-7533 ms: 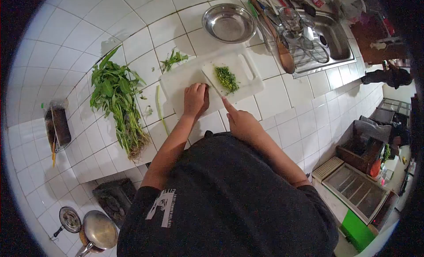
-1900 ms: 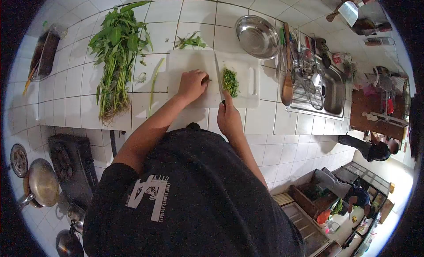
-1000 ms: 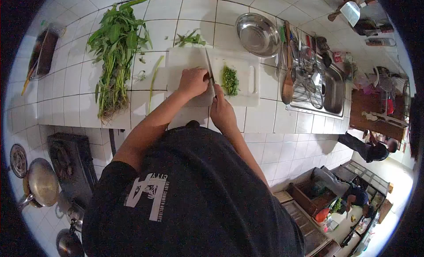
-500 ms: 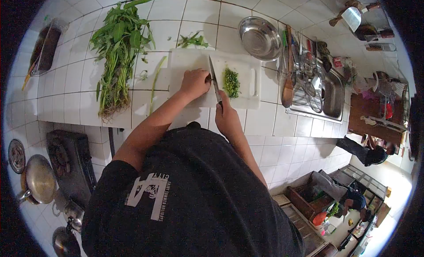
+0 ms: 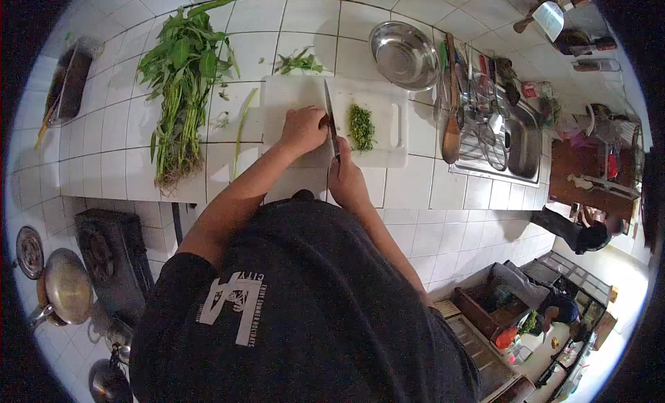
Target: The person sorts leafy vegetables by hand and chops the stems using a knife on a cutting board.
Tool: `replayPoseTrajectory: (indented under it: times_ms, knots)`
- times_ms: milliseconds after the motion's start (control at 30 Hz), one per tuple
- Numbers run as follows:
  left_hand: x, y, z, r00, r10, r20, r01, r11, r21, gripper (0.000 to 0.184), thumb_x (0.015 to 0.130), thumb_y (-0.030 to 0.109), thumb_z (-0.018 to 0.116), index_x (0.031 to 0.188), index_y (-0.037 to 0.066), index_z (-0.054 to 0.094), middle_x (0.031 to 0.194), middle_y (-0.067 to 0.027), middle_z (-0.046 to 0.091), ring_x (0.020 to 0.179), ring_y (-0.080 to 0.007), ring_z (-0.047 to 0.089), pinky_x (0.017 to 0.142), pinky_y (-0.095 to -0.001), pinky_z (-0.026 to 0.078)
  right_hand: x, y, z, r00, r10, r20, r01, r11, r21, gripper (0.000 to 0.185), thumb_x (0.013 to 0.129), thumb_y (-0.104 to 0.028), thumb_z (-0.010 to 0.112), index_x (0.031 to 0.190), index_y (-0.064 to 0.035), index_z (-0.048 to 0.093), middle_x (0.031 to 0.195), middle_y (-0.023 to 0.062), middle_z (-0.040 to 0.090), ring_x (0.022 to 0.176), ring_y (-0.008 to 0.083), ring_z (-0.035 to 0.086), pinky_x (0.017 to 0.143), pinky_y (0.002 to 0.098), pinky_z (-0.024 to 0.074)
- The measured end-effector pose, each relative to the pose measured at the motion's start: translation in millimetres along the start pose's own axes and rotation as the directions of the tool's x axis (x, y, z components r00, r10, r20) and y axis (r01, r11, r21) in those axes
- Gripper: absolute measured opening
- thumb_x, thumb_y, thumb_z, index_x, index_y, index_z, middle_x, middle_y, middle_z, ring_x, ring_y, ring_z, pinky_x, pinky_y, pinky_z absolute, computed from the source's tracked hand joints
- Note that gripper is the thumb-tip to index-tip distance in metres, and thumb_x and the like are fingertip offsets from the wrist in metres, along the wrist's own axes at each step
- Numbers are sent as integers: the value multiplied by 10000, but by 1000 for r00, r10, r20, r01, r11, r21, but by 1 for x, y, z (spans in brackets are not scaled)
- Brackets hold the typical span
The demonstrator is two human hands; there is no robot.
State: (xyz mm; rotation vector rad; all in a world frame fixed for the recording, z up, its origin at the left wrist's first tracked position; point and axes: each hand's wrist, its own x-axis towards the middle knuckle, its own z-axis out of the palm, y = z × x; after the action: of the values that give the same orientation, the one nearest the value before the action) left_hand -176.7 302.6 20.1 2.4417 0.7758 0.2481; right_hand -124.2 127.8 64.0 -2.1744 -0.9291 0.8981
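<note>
My left hand [image 5: 305, 129] rests on the white cutting board [image 5: 377, 91], its fingers curled round a small dark brownish piece [image 5: 323, 121]. The handle of a knife [image 5: 328, 98] is in my right hand [image 5: 348, 181], with the index finger along the blade. That blade points away from me, right beside my left fingertips. Chopped green bits [image 5: 361, 127] lie in a small heap on the board, right of the knife. Past the board's far left edge are some loose leaves [image 5: 299, 61], and a long green stem [image 5: 244, 133] lies to its left.
A bunch of leafy greens with roots [image 5: 181, 91] lies at the left. Beyond the board's right part is a metal bowl [image 5: 404, 55]. Utensils and a wooden spoon [image 5: 451, 136] are beside the sink [image 5: 523, 143]. Two other people [image 5: 593, 235] [image 5: 560, 308] are farther right.
Over the last second the knife shifts slightly right, then back against my left fingertips. Compared with the oldest frame, the view has turned. My left hand stays curled on the board.
</note>
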Motion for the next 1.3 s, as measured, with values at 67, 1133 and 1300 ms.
replayPoseTrajectory:
  times_ms: [67,1133,1300]
  knots:
    - [2,-4,3,1000,14,17,-14,1000,4,149,838,200,622,896,81,690,930,-113,690,944,-325,664,807,-516,462,4,4,5,999,-43,-33,42,999,-24,513,1000,-120,429,1487,-132,267,948,374,647,906,574,616,769,634,462]
    - [0,-20,11,981,169,-96,-170,985,7,81,805,97,620,854,32,624,857,-176,653,839,-378,651,748,-517,498,-16,-31,-39,997,-35,66,43,989,-139,539,980,-122,451,1495,-125,294,866,359,655,841,547,635,773,638,476]
    - [-1,-14,8,986,141,-85,-138,989,46,103,790,115,638,854,35,632,854,-165,654,847,-373,655,756,-513,502,-15,-22,-28,997,-12,72,25,985,-171,556,973,-115,443,1502,-115,273,818,325,665,803,526,653,758,639,486]
